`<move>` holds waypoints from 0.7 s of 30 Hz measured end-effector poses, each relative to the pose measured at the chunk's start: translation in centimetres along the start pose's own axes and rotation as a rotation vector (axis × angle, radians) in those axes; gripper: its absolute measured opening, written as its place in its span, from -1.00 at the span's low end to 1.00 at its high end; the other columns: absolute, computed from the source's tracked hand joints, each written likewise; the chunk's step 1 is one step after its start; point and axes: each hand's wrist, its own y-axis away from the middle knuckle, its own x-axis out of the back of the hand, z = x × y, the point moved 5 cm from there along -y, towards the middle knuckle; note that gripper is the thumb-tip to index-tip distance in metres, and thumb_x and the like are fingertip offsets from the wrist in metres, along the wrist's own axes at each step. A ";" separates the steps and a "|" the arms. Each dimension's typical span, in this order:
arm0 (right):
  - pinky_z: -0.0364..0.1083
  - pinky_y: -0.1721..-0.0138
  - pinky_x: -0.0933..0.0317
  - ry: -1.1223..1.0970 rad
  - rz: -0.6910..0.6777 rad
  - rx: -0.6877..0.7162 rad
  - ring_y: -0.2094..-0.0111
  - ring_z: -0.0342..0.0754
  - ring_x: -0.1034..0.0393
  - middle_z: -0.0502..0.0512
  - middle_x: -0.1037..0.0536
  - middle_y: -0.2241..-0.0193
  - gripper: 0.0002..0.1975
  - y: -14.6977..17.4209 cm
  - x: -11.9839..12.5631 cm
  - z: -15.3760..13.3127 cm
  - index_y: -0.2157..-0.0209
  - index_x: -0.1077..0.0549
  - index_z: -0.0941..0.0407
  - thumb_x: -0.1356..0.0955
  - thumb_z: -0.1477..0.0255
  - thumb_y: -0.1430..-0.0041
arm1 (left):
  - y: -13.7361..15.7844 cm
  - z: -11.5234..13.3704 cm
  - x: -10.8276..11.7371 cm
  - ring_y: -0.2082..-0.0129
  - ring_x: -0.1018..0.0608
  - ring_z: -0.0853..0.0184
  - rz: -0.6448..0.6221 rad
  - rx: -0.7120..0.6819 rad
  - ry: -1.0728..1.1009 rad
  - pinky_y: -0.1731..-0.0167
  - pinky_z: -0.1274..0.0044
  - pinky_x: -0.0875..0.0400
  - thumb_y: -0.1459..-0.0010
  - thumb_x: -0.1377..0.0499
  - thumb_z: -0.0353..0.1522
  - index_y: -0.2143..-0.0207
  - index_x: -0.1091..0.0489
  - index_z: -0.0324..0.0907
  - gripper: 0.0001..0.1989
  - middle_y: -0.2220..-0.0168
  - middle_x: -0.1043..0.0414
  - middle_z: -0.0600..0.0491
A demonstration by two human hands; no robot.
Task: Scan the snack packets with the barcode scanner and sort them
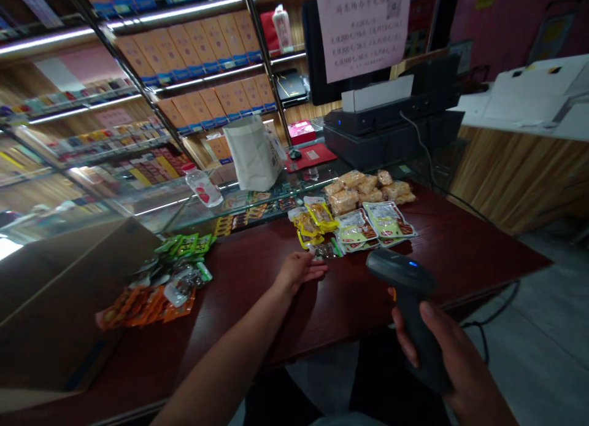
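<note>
A: What is the right hand (446, 347) holding?

B: It is gripping the scanner (402, 269) by its handle, thumb and fingers closing around it.

A: Why that way?

B: Probably for the trigger: a finger is sitting near an orange part, and the head is pointing out over the table (248, 278). A blue light (414, 264) is glowing on top.

A: And the left hand (299, 271)?

B: Its fingers are lying out loosely, well apart from a fist, right by the clear packet (326, 249). Whether the thumb is pinching its edge, I cannot tell.

A: Where is that packet lying?

B: On the table, on the near side of the yellow packs (306, 226) and just left of the pouches (391, 220).

A: Why are the goods lying in clusters?

B: Like is lying with like, I suspect so that kinds are easy to tell apart. The wrapped cakes (350, 199) are sitting in a heap behind the pouches. Over on the left, green sachets (193, 245) and orange sachets (151, 306) are lying beside the box (83, 303), perhaps forming a separate batch
</note>
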 end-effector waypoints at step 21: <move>-0.04 0.65 -0.34 0.213 -0.041 -0.034 0.67 0.00 -0.35 0.17 -0.63 0.51 -0.53 -1.2 0.9 1.1 0.25 -0.64 0.05 -0.43 -0.03 -0.01 | 10.9 7.1 25.1 -0.13 -0.35 -0.11 0.937 -0.152 -1.833 0.01 0.23 -0.26 -0.15 -0.15 -0.20 -0.05 -0.36 -0.26 -0.53 -0.07 -0.44 -0.29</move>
